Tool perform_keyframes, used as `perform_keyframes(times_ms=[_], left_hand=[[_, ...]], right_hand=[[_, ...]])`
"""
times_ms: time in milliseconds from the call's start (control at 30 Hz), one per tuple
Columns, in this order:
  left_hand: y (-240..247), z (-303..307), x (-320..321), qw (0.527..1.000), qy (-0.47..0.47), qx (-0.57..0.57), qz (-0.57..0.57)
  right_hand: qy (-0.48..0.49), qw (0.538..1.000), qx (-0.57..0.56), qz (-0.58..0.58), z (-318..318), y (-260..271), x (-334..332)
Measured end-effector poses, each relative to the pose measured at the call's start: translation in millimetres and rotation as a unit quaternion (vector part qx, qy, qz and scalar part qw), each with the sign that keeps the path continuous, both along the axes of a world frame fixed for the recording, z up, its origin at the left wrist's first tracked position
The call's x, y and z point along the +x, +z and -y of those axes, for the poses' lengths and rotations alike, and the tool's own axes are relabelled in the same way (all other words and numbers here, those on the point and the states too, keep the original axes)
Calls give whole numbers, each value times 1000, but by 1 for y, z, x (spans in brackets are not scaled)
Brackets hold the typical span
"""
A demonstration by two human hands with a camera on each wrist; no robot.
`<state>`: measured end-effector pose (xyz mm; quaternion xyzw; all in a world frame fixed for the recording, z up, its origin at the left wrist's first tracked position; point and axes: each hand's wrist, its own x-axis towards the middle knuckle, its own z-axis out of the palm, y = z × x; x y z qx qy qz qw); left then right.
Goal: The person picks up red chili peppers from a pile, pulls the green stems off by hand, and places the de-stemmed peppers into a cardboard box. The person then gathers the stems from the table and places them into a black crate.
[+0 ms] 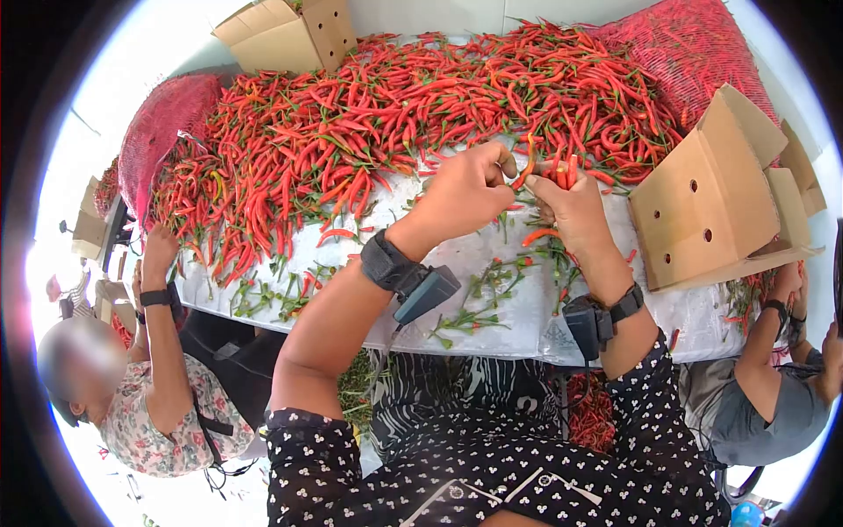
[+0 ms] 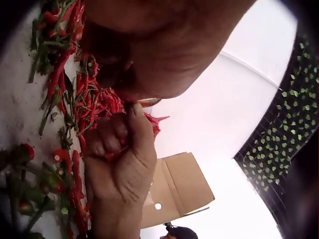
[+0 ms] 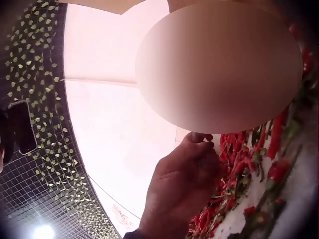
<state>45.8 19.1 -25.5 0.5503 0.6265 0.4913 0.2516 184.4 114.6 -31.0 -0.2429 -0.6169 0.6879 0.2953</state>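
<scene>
Over the front of a big heap of red chili peppers point(image 1: 421, 97), both hands meet in the head view. My left hand point(image 1: 461, 193) has thumb and fingers curled together at an orange-red chili pepper point(image 1: 528, 162), pinching it. Close beside it, my right hand point(image 1: 575, 211) grips a few red chili peppers point(image 1: 572, 169) whose ends stick up past its fingers, thumb toward the left hand. In the left wrist view, the right hand point(image 2: 122, 164) shows curled, with red between its fingers. A blurred oval covers much of the right wrist view, above the left hand point(image 3: 182, 179).
Green stems point(image 1: 470, 321) lie scattered on the white table cover point(image 1: 386, 307). Cardboard boxes stand at right point(image 1: 702, 193) and back left point(image 1: 285, 35). Red mesh sacks flank the heap at left point(image 1: 167, 132) and right point(image 1: 694, 53). People work at both sides.
</scene>
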Motion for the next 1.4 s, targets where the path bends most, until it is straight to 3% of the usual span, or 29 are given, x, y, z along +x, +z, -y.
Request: perform_keyframes(times_ms=[167, 267, 333, 367, 400, 467, 633, 700, 833, 900, 933, 1000, 1033, 1100, 1167, 1233, 1300, 1400], left_hand=[[-5, 1, -9, 995, 95, 31, -6], [-12, 3, -26, 991, 126, 43, 6], [-1, 13, -31, 985, 148, 57, -61], [10, 20, -32, 981, 159, -10, -113], [16, 25, -34, 969, 168, -76, -164], [3, 25, -43, 969, 148, -60, -187], [-12, 18, -34, 960, 74, -44, -265], [-10, 17, -28, 952, 83, -45, -292], [-9, 18, -24, 941, 78, -61, -324], [-8, 19, -23, 935, 66, -70, -341], [-7, 19, -22, 929, 55, -79, -357], [-13, 17, -21, 930, 59, -69, -357], [-15, 17, -21, 930, 65, -60, -357], [-19, 16, -21, 929, 76, -40, -361], [-21, 16, -23, 927, 87, -21, -364], [-19, 15, -26, 954, 73, 20, -292], [-15, 16, -24, 963, 50, 19, -264], [-10, 17, -17, 977, 22, -8, -210]], right_hand=[[-5, 994, 106, 3, 5, 6, 3], [42, 991, 116, 59, -12, 12, 14], [150, 951, 219, 155, -25, 25, 27], [158, 916, 282, 239, -32, 28, 37], [158, 916, 281, 239, -38, 26, 44], [133, 892, 294, 315, -46, 21, 52], [167, 909, 268, 273, -24, 20, 32], [209, 832, 389, 337, -18, 20, 27], [202, 822, 357, 394, -26, 24, 34], [162, 782, 412, 439, -28, 28, 36], [161, 782, 411, 440, -29, 26, 35], [80, 863, 376, 326, -29, 18, 30], [80, 863, 377, 327, -27, 14, 27], [58, 911, 335, 232, -20, 6, 20], [51, 920, 321, 219, -15, 2, 13], [44, 929, 306, 205, -13, -5, 8], [32, 953, 276, 121, -11, -12, 2], [33, 961, 262, 86, -1, -8, 1]])
